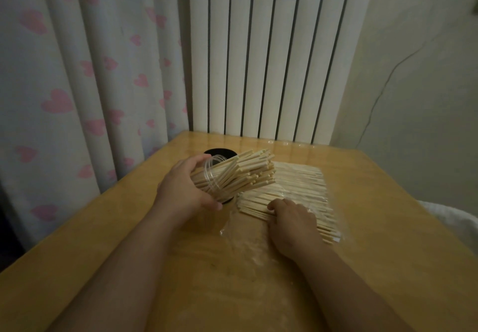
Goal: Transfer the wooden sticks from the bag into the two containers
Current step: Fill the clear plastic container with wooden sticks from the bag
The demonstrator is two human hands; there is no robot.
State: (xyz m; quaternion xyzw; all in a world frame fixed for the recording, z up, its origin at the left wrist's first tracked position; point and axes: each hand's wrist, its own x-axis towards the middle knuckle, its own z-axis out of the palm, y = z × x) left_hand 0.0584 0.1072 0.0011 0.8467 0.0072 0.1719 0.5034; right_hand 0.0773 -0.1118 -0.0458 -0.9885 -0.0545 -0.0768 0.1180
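The wooden sticks lie flat in the clear bag at table centre. Your right hand curls its fingers onto their near ends; whether it pinches any cannot be told. At 10 o'clock from them, your left hand grips a clear container, tilted toward 2 o'clock and packed with sticks. A black round object sits just behind at 12.

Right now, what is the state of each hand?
Left hand: holds the clear container.
Right hand: on the bagged sticks; grip cannot be told.
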